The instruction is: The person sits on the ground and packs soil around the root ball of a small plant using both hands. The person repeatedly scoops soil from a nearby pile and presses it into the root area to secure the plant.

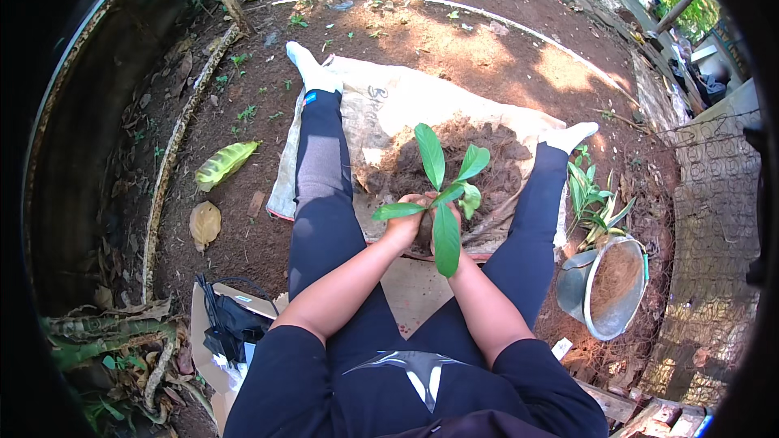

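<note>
A young seedling with several broad green leaves stands upright between my hands, in front of me. My left hand cups the left side of its dark soil root ball. From the other side my right hand closes around the same ball, mostly hidden under the leaves. Just beyond them, a heap of loose brown soil and fibre lies on a pale woven sack. My outstretched legs flank the sack, with a white-socked foot at each far corner.
A grey bucket holding brown fibre leans at the right, beside leafy cut plants. At the left sits an open cardboard box with black cables and gear. A wire-spring panel borders the right; a thin trunk lies left.
</note>
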Available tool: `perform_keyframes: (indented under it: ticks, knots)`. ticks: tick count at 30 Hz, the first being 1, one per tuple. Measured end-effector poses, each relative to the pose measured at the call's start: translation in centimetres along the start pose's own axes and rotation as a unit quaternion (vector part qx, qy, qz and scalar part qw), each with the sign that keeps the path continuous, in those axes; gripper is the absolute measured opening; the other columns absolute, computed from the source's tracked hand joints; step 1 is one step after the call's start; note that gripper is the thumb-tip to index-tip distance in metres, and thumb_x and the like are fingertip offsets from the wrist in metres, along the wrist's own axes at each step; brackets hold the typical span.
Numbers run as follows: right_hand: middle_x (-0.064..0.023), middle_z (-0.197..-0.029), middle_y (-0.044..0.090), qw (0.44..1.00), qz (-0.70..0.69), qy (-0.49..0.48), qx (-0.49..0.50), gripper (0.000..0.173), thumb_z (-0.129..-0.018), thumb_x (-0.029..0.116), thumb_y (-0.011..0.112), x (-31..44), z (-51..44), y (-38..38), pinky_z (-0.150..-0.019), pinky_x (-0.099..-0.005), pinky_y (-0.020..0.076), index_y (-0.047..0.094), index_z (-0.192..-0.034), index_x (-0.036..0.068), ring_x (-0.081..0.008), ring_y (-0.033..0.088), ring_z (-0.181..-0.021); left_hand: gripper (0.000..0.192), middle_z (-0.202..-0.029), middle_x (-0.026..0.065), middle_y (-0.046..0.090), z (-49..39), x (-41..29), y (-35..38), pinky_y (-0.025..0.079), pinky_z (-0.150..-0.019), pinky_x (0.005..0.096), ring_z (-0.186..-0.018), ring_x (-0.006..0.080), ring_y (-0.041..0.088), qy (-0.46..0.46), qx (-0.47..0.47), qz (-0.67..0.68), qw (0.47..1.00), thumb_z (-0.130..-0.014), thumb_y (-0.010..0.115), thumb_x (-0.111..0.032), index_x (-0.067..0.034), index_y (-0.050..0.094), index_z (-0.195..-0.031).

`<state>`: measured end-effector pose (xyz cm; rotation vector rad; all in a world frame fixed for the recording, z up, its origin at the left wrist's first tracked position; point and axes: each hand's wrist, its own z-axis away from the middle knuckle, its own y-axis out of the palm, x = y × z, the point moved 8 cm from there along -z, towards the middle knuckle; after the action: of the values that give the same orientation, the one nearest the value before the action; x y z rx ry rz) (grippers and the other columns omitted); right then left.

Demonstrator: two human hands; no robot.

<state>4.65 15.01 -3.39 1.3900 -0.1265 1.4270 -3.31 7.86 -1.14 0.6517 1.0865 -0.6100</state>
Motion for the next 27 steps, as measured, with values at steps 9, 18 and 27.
perform_keyframes:
  ticks: [9,18,27]
  knots:
    - [-0.0074,-0.112,0.061,0.997,-0.073,0.011,-0.008,0.034,-0.096,0.025,0.054,1.0,0.2,0.5,-0.085,-0.0319,0.0512,0.053,-0.124,0.005,-0.0171,0.061,-0.099,0.048,-0.114,0.0060,0.059,-1.1,3.2,-0.5,0.055,-0.071,0.0370,-0.095,0.0188,0.062,-0.086,0.012,0.103,0.991,-0.094,0.055,-0.045,-0.021,0.043,-0.133]
    - [-0.0034,-0.098,0.062,0.998,0.044,0.044,0.023,0.021,-0.094,0.023,0.057,2.3,0.2,2.3,-0.068,-0.0279,0.0489,0.059,-0.107,0.006,-0.0128,0.060,-0.081,0.035,-0.096,0.0115,0.063,-2.8,1.2,-0.6,0.057,-0.052,0.0405,-0.072,0.0235,0.065,0.029,0.044,0.107,0.993,-0.096,0.054,-0.023,-0.007,0.045,-0.125]
    - [-0.0011,-0.082,0.059,0.993,0.115,0.000,0.005,0.009,-0.093,0.014,0.057,1.0,0.1,1.2,-0.054,-0.0284,0.0463,0.058,-0.098,0.008,-0.0115,0.057,-0.071,0.036,-0.097,0.0109,0.065,-2.0,4.4,-0.5,0.055,-0.057,0.0403,-0.075,0.0254,0.066,-0.135,0.063,0.192,0.970,-0.096,0.047,-0.036,-0.010,0.052,-0.120]
